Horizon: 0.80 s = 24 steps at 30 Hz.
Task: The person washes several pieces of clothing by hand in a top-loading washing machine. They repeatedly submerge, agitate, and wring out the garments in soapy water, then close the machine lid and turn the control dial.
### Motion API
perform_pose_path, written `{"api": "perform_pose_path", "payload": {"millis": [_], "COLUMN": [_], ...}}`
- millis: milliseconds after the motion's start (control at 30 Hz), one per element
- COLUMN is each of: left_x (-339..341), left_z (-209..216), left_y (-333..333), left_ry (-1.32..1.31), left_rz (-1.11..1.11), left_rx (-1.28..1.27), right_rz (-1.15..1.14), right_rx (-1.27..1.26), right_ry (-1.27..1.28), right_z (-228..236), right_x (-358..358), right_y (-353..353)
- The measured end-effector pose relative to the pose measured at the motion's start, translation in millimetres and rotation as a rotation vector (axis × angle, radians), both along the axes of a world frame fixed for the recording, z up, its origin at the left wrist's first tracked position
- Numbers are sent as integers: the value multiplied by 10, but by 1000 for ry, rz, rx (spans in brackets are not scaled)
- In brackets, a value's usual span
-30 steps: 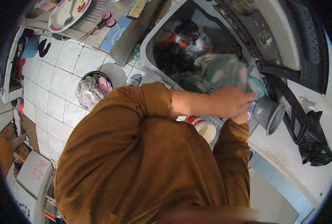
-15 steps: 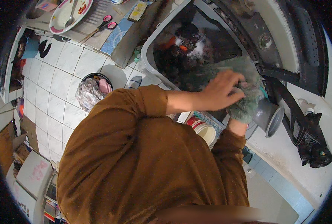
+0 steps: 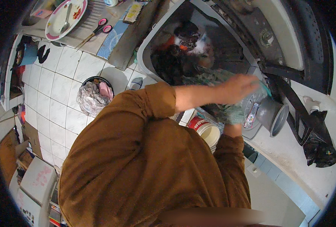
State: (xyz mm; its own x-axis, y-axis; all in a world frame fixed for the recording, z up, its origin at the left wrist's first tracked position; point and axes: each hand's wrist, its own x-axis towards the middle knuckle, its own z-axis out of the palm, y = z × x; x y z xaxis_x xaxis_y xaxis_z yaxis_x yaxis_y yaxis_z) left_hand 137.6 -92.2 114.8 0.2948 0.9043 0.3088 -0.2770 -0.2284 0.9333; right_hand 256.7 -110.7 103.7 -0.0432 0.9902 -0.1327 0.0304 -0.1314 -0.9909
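My left hand (image 3: 243,87) reaches across to the right over the near right corner of a grey-rimmed tub (image 3: 143,56). Motion smears its fingers. Beneath it hangs a thin, crumpled grey-green piece of material (image 3: 228,113), cloth or bag, which I cannot tell. One end trails down into the tub. My right hand (image 3: 233,128) comes up from below, visible only near the wrist; the material covers its fingers. Inside the tub lie dark clothes (image 3: 168,62), a reddish-orange piece and white suds or cloth.
A grey bucket (image 3: 268,117) lies tipped beside a small packet (image 3: 252,115). Right of these is a black bag (image 3: 319,147). An open white tub (image 3: 207,134) stands close to my body. Scissors (image 3: 96,32) and a plate (image 3: 58,26) occupy the left counter; a bin (image 3: 96,94) is on the tiles.
My left hand has shifted right. The grey-green material has slid left and lower, uncovering the packet and a pale surface beside the bucket. My right wrist has moved slightly left.
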Motion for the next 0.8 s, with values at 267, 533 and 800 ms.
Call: {"api": "perform_pose_path", "payload": {"millis": [267,533,800], "left_x": [64,-199,-36], "left_z": [89,-201,-280], "left_y": [-454,-490,-108], "left_ry": [64,276,223], "left_rz": [-367,-350,259], "left_rx": [265,97,-78], "right_rz": [6,50,229], "right_rx": [27,84,146], "right_ry": [42,3,444], "right_z": [-123,-5,323], "right_x": [-168,-112,131], "right_y": [-142,190,460]}}
